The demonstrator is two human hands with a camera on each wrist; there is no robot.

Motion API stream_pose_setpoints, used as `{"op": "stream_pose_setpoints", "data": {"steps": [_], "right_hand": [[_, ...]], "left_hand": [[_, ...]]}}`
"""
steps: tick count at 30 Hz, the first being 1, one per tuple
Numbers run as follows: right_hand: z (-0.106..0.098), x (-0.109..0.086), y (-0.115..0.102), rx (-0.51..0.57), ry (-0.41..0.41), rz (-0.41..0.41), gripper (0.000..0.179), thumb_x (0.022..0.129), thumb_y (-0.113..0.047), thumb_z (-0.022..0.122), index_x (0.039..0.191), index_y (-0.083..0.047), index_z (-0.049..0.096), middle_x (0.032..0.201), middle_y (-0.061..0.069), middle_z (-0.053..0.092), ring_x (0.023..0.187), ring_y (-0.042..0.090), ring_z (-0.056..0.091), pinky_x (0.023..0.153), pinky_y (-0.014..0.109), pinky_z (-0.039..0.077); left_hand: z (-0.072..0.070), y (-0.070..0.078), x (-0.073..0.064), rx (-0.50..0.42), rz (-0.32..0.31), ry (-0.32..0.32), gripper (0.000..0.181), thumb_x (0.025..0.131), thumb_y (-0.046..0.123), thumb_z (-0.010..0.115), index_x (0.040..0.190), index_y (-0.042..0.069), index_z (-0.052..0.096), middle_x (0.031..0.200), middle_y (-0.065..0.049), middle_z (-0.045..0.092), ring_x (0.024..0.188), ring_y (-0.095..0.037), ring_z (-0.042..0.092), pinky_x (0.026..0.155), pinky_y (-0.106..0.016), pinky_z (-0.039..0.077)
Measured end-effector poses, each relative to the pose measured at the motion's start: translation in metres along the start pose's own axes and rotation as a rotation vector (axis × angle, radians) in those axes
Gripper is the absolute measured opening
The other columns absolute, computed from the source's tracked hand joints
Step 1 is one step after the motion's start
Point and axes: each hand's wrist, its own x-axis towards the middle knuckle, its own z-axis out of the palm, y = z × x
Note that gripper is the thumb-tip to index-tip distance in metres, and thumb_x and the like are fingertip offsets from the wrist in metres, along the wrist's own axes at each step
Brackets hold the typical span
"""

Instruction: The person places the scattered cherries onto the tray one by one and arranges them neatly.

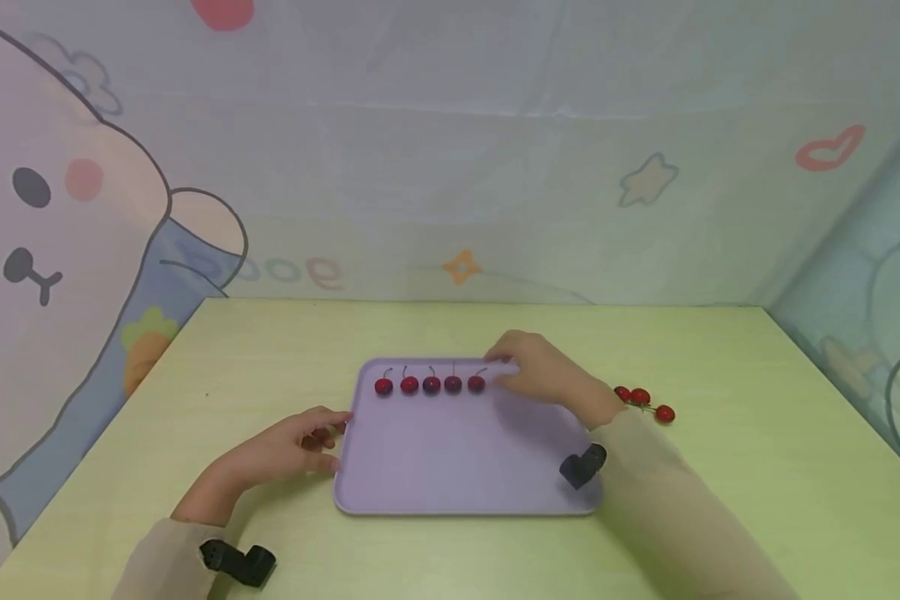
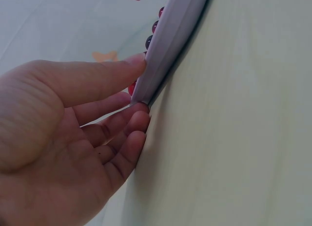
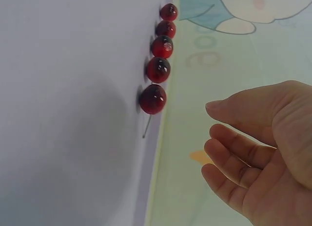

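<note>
"What's at the tray's (image 1: 450, 467) left edge?"
"The left hand (image 1: 281, 448), thumb and forefinger apart, both touching it."
"The cherries (image 1: 431, 385)?"
"Five in it, lined along the far edge."
"And the right hand (image 1: 543, 371)?"
"Near the far right corner, fingers parted, empty; three red fruits (image 1: 640, 397) lie farther right."

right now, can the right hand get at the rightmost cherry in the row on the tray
Probably yes: the right hand is close to that cherry, its fingers look empty, nothing shows between them, and the other four cherries lie beyond it.
</note>
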Motion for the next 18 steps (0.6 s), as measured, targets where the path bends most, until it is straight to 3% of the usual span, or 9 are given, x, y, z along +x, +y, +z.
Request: {"op": "stream_pose_setpoints", "data": {"steps": [12,18], "right_hand": [[-0.031,-0.036,0.016,0.018,0.092,0.025,0.028,0.086,-0.005,0.065,0.113,0.002,0.066,0.110,0.014,0.063,0.102,0.030,0.058,0.086,0.046,0.048],[-0.042,-0.056,0.025,0.011,0.100,0.041,0.027,0.087,-0.005,0.065,0.114,0.001,0.066,0.109,0.011,0.063,0.102,0.030,0.058,0.086,0.048,0.049]], "left_hand": [[-0.001,0.002,-0.001,-0.010,-0.003,0.006,0.067,0.085,0.017,0.074,0.139,-0.007,0.043,0.124,-0.018,0.051,0.105,-0.027,0.050,0.087,-0.030,0.047],[-0.001,0.001,-0.002,-0.008,0.006,0.010,0.067,0.084,0.017,0.075,0.139,-0.007,0.044,0.124,-0.018,0.052,0.104,-0.026,0.050,0.086,-0.026,0.047]]}}
